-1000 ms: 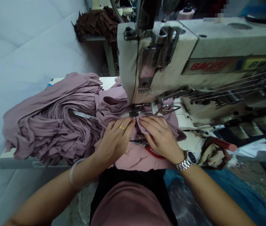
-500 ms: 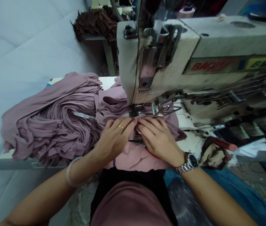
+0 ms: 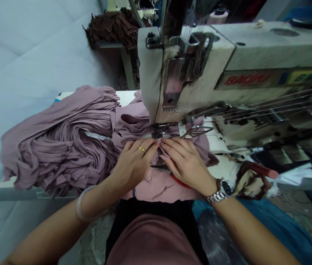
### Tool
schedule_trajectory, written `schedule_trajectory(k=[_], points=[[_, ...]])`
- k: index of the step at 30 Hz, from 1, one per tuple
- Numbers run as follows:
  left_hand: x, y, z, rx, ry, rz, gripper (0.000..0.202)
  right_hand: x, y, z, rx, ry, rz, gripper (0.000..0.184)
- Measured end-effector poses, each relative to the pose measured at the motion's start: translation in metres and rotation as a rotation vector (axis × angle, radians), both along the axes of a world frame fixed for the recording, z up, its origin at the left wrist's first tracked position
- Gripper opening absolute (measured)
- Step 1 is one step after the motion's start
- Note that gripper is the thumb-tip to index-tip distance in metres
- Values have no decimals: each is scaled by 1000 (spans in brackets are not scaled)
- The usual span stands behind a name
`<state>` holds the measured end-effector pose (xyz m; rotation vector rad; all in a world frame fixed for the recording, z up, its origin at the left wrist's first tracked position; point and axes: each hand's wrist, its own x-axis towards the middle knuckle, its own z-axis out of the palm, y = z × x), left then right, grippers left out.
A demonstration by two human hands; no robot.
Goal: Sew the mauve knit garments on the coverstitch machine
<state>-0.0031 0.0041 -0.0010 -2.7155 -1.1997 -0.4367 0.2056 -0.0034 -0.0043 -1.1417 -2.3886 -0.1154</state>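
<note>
Beneath the presser foot (image 3: 158, 131) of a BAOYU industrial sewing machine (image 3: 191, 86), both hands are working on a mauve knit garment (image 3: 161, 187); the left hand (image 3: 134, 164) is lying open on the cloth just left of the foot, its fingers extended, while the right hand (image 3: 187, 164) is pressing down just right of it, its fingertips nearly meeting those of the left around a raised fold; neither hand is clenching or grasping anything, both staying flat and released on the fabric. A pair of red-handled scissors (image 3: 179, 180) is lying on the garment, partly under the right hand; a gold ring (image 3: 142, 149) is sitting on a left finger, a pale bangle (image 3: 82, 203) is hanging at the left wrist, and a metal wristwatch (image 3: 223, 189) is circling the right wrist. To the left, a large heap of gathered mauve fabric (image 3: 62, 147) is spreading across a white table (image 3: 20, 193) and running toward the foot; at the far side, brown fabric scraps (image 3: 112, 27) are piling on a stand; to the right, a patterned cloth (image 3: 251, 182) is lying at the table edge, above a blue plastic sheet (image 3: 269, 228) on the near side.
</note>
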Motion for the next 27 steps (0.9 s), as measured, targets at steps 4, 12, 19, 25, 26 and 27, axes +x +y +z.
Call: schedule_trajectory(k=[4, 12, 19, 25, 26, 27], points=[[3, 3, 0, 24, 9, 20, 44, -3, 3, 3, -5, -3, -22, 36], [8, 5, 4, 2, 14, 45, 43, -4, 8, 5, -35, -14, -30, 37], [1, 9, 4, 35, -16, -28, 36, -2, 11, 0, 13, -11, 7, 35], [-11, 13, 6, 59, -102, -191, 27, 1, 7, -7, 64, 142, 101, 27], [-11, 13, 7, 50, -108, -198, 26, 1, 7, -6, 63, 155, 108, 26], [-12, 14, 8, 41, -113, -202, 25, 1, 7, -6, 57, 159, 113, 25]])
